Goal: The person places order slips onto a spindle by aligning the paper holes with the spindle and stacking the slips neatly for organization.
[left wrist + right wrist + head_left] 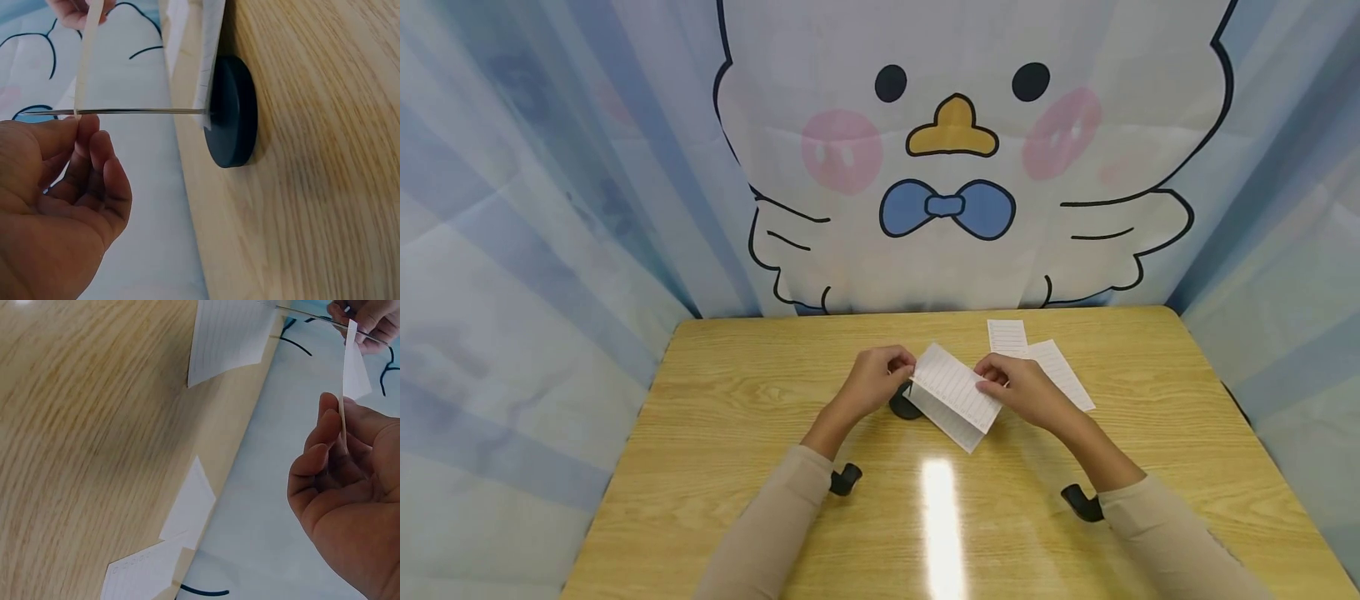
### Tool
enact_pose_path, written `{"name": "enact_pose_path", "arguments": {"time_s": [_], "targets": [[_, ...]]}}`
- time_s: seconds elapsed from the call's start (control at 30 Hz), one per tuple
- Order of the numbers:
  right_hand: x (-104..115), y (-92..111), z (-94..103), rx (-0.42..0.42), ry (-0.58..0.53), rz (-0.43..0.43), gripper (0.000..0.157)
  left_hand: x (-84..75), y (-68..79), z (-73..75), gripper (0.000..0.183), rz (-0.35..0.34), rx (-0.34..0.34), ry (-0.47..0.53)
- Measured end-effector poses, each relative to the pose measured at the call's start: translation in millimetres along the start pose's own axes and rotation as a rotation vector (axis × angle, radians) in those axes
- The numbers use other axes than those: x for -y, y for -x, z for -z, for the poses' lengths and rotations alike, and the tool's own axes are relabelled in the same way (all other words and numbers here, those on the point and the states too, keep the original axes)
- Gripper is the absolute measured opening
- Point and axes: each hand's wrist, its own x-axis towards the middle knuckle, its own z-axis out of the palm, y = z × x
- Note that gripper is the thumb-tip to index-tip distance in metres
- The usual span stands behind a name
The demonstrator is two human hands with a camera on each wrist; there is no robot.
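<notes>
A black round base [234,112] carries a thin metal spike [144,111], the form of a receipt spike. One lined paper slip [211,56] sits low on the spike, near the base. Higher up, a second lined slip [958,383] meets the spike at its corner, and the spike's tip shows beyond it. My left hand [876,379] pinches that corner right beside the spike. Thumb and fingers of my right hand [1026,390] pinch the upper slip's opposite edge. In the right wrist view this slip [356,372] appears nearly edge-on, held above the table.
Two more lined slips, one farther back [1006,333] and one nearer [1062,372], lie behind my right hand on the wooden table [737,433]. A printed curtain [947,275] hangs along the back edge. Black straps [1081,503] show by both wrists.
</notes>
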Motion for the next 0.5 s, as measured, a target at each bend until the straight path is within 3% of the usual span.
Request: {"name": "enact_pose_path", "arguments": {"time_s": [0.5], "targets": [[-15, 0, -24.3, 0.046, 0.016, -0.041, 0.010, 17.6, -4.9, -12.8, 0.008, 0.050, 0.029, -0.067]]}}
